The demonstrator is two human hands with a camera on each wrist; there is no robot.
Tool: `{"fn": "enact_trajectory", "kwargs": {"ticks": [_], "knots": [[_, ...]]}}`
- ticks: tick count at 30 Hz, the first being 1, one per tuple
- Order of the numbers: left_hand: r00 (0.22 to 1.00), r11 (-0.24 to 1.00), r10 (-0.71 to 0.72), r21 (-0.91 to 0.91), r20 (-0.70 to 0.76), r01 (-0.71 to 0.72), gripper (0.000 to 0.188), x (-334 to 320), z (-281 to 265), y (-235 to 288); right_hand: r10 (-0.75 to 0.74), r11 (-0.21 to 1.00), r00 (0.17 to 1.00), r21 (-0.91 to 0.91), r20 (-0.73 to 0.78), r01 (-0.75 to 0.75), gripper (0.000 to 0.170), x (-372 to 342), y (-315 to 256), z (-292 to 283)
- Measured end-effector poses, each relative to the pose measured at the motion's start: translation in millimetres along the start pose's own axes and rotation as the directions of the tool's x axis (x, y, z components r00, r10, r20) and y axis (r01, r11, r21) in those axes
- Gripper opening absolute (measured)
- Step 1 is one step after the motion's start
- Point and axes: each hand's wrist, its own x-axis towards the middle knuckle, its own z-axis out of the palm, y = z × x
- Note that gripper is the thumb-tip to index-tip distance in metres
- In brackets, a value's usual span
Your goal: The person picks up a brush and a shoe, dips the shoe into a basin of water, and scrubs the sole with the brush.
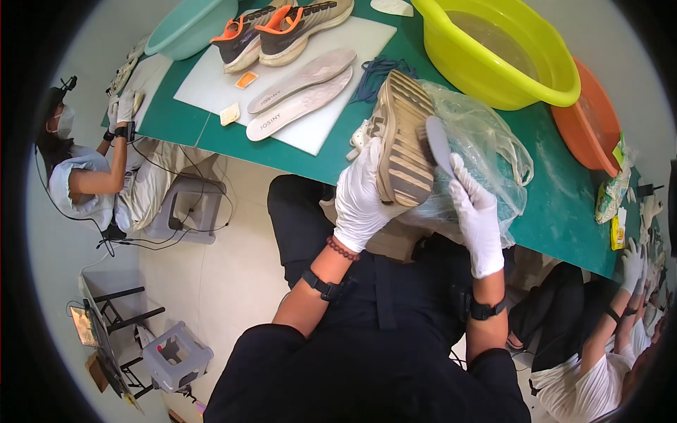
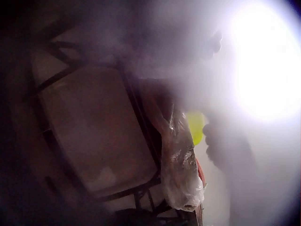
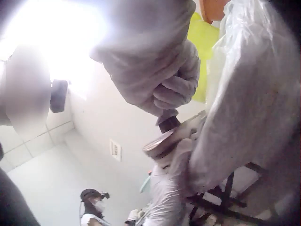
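My gloved left hand [image 1: 363, 194] grips a sneaker [image 1: 403, 151] and holds it tilted so the ridged beige-brown sole faces me. A scrub brush with a grey back [image 1: 439, 143] is in my gloved right hand [image 1: 476, 215], its bristle side against the right edge of the sole. In the right wrist view, the right hand [image 3: 155, 61] curls around the brush handle above the sneaker [image 3: 171, 141], while the left hand [image 3: 169, 193] supports it from below. A clear plastic bag [image 1: 490, 144] lies under and beside the shoe. The left wrist view is hazy.
Two insoles [image 1: 303, 81] and a pair of orange-lined sneakers [image 1: 282, 32] lie on a white board [image 1: 321, 134]. Blue laces [image 1: 384, 74] are beside it. Yellow [image 1: 557, 81], orange [image 1: 585, 123] and teal [image 1: 187, 32] basins stand on the green table [image 1: 564, 204]. Other people work at both sides.
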Motion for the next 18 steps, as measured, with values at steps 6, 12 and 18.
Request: {"fn": "enact_trajectory", "kwargs": {"ticks": [6, 12, 18], "knots": [[1.0, 0.999, 0.005, 0.044, -0.002, -0.005, 0.116, -2, 0, -1, -0.098, 0.968, 0.985, -0.217, 0.143, 0.128, 0.043, -36, -36, 1], [1.0, 0.997, 0.001, 0.077, 0.001, -0.001, 0.116, -3, 0, -2, -0.185, 0.954, 0.97, -0.208, 0.155, 0.215, 0.045, -51, -36, 5], [1.0, 1.0, 0.01, 0.022, -0.001, -0.01, 0.115, 0, 4, -5, -0.032, 0.991, 0.999, -0.128, 0.021, 0.034, 0.044, -46, -30, 10]]}}
